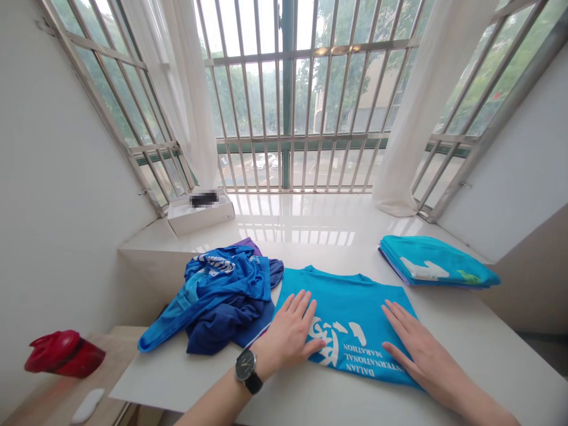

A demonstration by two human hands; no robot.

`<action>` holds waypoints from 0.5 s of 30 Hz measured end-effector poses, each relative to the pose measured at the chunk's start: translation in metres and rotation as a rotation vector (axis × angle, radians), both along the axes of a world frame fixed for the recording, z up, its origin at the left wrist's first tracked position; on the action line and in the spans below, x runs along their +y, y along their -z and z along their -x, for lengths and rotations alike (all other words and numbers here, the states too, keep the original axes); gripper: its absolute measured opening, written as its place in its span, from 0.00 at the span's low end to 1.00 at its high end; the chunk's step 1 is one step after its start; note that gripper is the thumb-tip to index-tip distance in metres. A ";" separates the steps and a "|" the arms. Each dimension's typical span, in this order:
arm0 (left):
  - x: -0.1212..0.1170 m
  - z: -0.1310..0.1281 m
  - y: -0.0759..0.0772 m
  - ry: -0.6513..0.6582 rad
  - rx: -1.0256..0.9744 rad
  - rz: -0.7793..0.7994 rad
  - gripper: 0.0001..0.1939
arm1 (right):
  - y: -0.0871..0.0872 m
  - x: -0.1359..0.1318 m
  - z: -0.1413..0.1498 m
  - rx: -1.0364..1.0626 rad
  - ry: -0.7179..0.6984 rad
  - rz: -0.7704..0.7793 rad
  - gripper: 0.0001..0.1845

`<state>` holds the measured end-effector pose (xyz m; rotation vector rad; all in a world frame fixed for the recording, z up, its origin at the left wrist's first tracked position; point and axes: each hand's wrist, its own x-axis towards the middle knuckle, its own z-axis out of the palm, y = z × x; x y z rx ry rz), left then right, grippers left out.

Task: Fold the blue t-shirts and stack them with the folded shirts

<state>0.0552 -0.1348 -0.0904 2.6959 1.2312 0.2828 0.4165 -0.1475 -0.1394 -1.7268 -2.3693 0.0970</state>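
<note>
The white table (479,349) in front of me carries a blue shirt (341,296) lying flat before me, a heap of crumpled clothes (226,316) to my left, and a folded stack of clothes (444,251) to my right.

"Where is light coming from?"
"The barred window (286,94), which is casting striped glare onto the sill (306,207) below."
"Flaws?"
"Pixelation is obscuring something at the box (202,221) below the window's left side."

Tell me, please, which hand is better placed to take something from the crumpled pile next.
Probably the left hand: it rests on the blue shirt, on the side nearest the crumpled pile. The right hand is on the opposite side, nearer the folded stack.
</note>
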 end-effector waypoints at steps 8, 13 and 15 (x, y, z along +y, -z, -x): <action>-0.011 0.004 0.008 -0.019 -0.014 0.049 0.38 | 0.005 -0.015 -0.006 -0.010 0.014 0.046 0.41; -0.007 -0.001 0.003 -0.011 0.010 0.041 0.39 | 0.001 -0.014 0.000 -0.027 0.057 0.088 0.44; -0.005 -0.007 0.003 -0.038 0.003 0.034 0.39 | 0.000 -0.014 0.007 -0.029 0.063 0.072 0.44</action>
